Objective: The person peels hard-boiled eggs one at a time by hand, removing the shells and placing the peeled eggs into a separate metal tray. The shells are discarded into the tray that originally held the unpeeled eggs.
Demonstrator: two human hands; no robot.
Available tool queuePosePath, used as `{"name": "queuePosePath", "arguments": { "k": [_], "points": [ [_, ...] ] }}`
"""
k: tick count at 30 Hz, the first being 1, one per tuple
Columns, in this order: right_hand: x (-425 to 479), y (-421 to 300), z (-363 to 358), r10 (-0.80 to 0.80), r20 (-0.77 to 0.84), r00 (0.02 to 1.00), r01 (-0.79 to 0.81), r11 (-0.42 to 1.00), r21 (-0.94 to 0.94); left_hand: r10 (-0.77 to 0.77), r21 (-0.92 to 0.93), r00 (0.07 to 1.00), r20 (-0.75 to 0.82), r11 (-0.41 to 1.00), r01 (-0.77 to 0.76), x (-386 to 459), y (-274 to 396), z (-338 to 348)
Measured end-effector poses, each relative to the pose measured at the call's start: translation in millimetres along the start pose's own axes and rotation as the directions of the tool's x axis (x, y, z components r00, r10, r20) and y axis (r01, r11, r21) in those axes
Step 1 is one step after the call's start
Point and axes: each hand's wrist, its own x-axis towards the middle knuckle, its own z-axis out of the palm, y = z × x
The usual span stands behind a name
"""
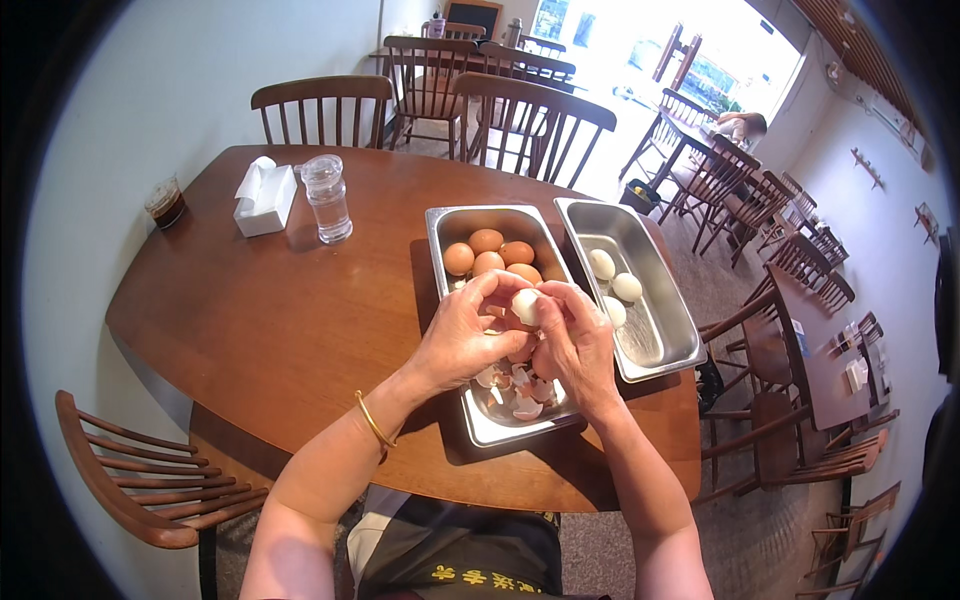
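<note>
Both my hands hold one partly peeled egg (524, 306) above a steel pan. White shows on its upper part, and brown shell covers the lower part. My left hand (469, 330) curls around it from the left, while my right hand (581, 337) grips it with thumb and fingers. Beneath them, the left steel pan (471, 420) holds several brown eggs (487, 241) at its far end. Broken eggshells (526, 405) lie at its near end. To the right, three peeled white eggs (627, 286) rest in a second steel pan (667, 330); my right hand partly covers its left edge.
On the wooden table (300, 322) stand a tissue box (266, 199), a clear lidded jug (328, 199) and a cup of dark liquid (164, 202). Wooden chairs (536, 112) surround it. A person (741, 129) sits at a table farther back.
</note>
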Motion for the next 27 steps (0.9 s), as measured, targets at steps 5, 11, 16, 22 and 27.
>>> {"name": "queuePosePath", "arguments": {
  "k": [5, 11, 16, 22, 27],
  "points": [
    [1, -7, -9, 0.21, 0.1, 0.973, -0.224, 0.96, 0.17, 0.0, -0.091, 1.0, 0.019, 0.996, 0.002, 2, -4, -2],
    [1, -14, -10, 0.234, 0.188, 0.954, -0.274, 0.936, 0.223, 0.005, 0.064, 0.999, 0.043, 0.998, -0.008, 0, 2, -2],
    [2, -15, -11, 0.192, 0.157, 0.969, -0.214, 0.966, 0.143, 0.075, 0.227, 0.997, -0.021, 0.971, -0.069, 0, 3, 1],
    [2, 2, -10, -0.027, 0.091, 0.995, 0.038, 0.992, -0.12, 0.088, 0.378, 0.996, -0.009, 0.923, -0.079, 0, 8, 2],
    [2, -6, -12, 0.049, 0.107, 0.993, -0.032, 0.988, -0.152, 0.081, 0.373, 0.997, 0.016, 0.924, -0.081, -1, 9, 1]
  ]
}}
